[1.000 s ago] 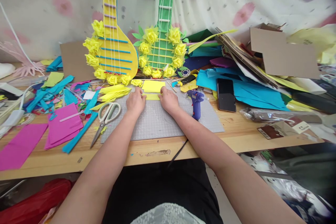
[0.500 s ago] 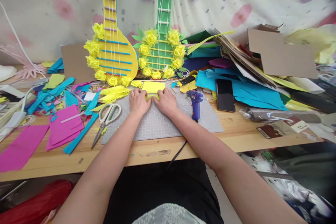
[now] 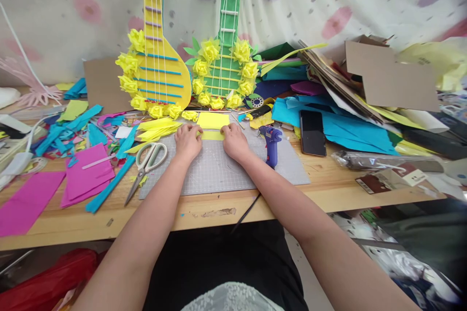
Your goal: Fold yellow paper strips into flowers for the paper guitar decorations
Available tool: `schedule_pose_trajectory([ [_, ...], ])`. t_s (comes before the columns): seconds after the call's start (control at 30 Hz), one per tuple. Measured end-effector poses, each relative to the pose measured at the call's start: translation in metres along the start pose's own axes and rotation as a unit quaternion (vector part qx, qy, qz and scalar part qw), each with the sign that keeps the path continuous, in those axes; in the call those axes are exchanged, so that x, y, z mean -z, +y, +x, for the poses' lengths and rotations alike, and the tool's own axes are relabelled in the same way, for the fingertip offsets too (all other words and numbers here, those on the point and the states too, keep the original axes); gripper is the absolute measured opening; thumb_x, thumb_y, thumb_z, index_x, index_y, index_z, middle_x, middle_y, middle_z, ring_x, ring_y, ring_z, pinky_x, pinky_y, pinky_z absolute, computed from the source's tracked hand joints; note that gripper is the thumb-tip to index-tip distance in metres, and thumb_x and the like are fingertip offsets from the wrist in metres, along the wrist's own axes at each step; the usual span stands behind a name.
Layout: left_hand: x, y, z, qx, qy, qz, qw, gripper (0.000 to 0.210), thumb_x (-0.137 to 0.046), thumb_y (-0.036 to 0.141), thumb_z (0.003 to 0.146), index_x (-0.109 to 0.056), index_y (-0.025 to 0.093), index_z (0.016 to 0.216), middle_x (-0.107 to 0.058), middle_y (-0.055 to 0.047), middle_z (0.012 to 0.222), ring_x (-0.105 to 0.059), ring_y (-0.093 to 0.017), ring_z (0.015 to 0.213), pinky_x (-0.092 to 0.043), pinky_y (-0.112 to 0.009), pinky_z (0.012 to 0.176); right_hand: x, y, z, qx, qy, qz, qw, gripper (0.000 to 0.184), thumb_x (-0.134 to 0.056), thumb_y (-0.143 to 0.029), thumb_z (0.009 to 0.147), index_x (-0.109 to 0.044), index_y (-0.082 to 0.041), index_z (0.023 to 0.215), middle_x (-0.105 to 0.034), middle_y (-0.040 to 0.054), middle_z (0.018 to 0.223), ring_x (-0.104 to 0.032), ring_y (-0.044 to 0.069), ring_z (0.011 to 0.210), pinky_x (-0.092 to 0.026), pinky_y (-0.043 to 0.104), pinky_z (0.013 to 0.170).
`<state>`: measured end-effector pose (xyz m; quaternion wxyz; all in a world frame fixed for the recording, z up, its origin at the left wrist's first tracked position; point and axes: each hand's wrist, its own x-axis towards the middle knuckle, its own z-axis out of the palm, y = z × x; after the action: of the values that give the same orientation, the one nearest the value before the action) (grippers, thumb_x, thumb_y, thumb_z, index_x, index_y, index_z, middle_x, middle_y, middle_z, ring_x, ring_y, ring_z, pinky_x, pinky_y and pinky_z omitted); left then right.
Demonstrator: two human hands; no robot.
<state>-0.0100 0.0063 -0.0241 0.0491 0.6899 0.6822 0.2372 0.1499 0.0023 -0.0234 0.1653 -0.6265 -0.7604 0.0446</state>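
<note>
Yellow strip (image 3: 212,135) — near mat's (image 3: 219,167) back edge, long axis roughly parallel to desk's (image 3: 323,180) front edge | between left hand (image 3: 188,142) and right hand (image 3: 235,141), equally near | fingers curled at its ends — pinching or pressing, can't say

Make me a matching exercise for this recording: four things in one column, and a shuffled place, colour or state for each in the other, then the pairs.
Things
1. Yellow strip
2. Scissors
3. Glue gun
4. Phone

Descriptions
A. Pale handles, left of the left hand
B. Dark screen, facing up
C. Stretches between the two hands, over the grey mat
D. Blue-purple body, right of the right hand

Pairs: 1-C, 2-A, 3-D, 4-B
</note>
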Motion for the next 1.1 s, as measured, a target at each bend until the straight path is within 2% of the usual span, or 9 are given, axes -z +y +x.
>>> schedule_pose_trajectory([
  [0.17,0.0,-0.007,0.003,0.007,0.003,-0.008,1.0,0.044,-0.043,0.002,0.071,-0.061,0.025,0.104,-0.057,-0.009,0.112,-0.046,-0.028,0.109,-0.035,-0.042,0.091,-0.001,0.004,0.0,0.005,-0.004,0.034,0.999,0.035,-0.033,-0.004,0.081,-0.055,-0.018,0.104,-0.052,0.0132,0.107,-0.044,0.024,0.1,-0.04,0.034,0.082],
  [0.27,0.001,-0.009,0.006,0.026,0.016,-0.052,0.998,0.037,-0.044,0.007,0.075,-0.06,0.022,0.104,-0.061,-0.008,0.109,-0.049,-0.026,0.108,-0.035,-0.042,0.092,-0.003,0.008,0.003,-0.022,0.011,0.078,0.997,0.039,-0.032,-0.003,0.077,-0.053,-0.019,0.106,-0.052,0.0119,0.108,-0.045,0.024,0.101,-0.041,0.035,0.081],
  [0.33,0.002,-0.01,0.007,0.023,0.018,-0.095,0.995,0.026,-0.051,0.016,0.076,-0.059,0.022,0.101,-0.064,-0.006,0.102,-0.052,-0.024,0.103,-0.035,-0.041,0.093,-0.004,0.011,0.005,-0.048,0.021,0.116,0.992,0.042,-0.032,-0.002,0.075,-0.051,-0.019,0.108,-0.053,0.0111,0.109,-0.047,0.023,0.101,-0.041,0.036,0.081],
  [0.4,0.003,-0.011,0.008,0.009,0.012,-0.131,0.991,0.027,-0.06,0.023,0.072,-0.059,0.022,0.099,-0.066,-0.003,0.093,-0.055,-0.023,0.098,-0.036,-0.04,0.092,-0.006,0.014,0.007,-0.063,0.027,0.147,0.987,0.045,-0.032,-0.001,0.072,-0.05,-0.018,0.109,-0.054,0.0104,0.108,-0.048,0.023,0.101,-0.042,0.037,0.081],
  [0.53,0.002,-0.013,0.008,-0.009,-0.007,-0.185,0.983,0.028,-0.063,0.017,0.066,-0.057,0.022,0.094,-0.065,0.0,0.081,-0.057,-0.019,0.085,-0.039,-0.037,0.087,-0.004,0.016,0.007,-0.063,0.035,0.176,0.982,0.047,-0.035,-0.002,0.066,-0.05,-0.019,0.107,-0.056,0.0093,0.106,-0.051,0.022,0.098,-0.043,0.038,0.081],
  [0.67,0.004,-0.013,0.008,-0.054,-0.005,-0.245,0.968,0.021,-0.059,0.016,0.069,-0.057,0.021,0.09,-0.063,0.001,0.078,-0.057,-0.016,0.078,-0.042,-0.033,0.081,0.001,0.011,0.002,-0.018,0.087,0.166,0.982,0.046,-0.042,-0.008,0.065,-0.053,-0.018,0.108,-0.055,0.0095,0.111,-0.047,0.024,0.103,-0.042,0.039,0.087],
  [0.83,0.014,-0.006,0.002,-0.143,0.022,-0.254,0.956,0.016,-0.059,0.016,0.07,-0.058,0.02,0.086,-0.062,0.0,0.079,-0.055,-0.015,0.083,-0.042,-0.031,0.083,0.009,0.001,-0.005,0.084,0.12,0.086,0.985,0.042,-0.047,-0.017,0.074,-0.056,-0.02,0.115,-0.054,0.0086,0.117,-0.042,0.026,0.106,-0.034,0.041,0.093],
  [1.0,0.019,0.001,-0.006,-0.177,0.016,-0.243,0.954,0.014,-0.06,0.017,0.071,-0.058,0.021,0.085,-0.063,0.001,0.08,-0.056,-0.016,0.087,-0.042,-0.031,0.087,0.012,-0.003,-0.007,0.088,0.139,0.044,0.985,0.036,-0.049,-0.017,0.077,-0.058,-0.024,0.111,-0.049,0.0078,0.123,-0.033,0.028,0.116,-0.026,0.044,0.097],
  [1.1,0.016,0.001,-0.006,-0.167,0.001,-0.248,0.954,0.014,-0.059,0.019,0.072,-0.058,0.021,0.086,-0.062,0.0,0.08,-0.056,-0.016,0.089,-0.042,-0.032,0.089,0.011,0.0,-0.004,0.097,0.137,0.052,0.984,0.024,-0.049,-0.017,0.078,-0.062,-0.024,0.098,-0.05,0.0074,0.119,-0.03,0.027,0.118,-0.023,0.044,0.099],
])
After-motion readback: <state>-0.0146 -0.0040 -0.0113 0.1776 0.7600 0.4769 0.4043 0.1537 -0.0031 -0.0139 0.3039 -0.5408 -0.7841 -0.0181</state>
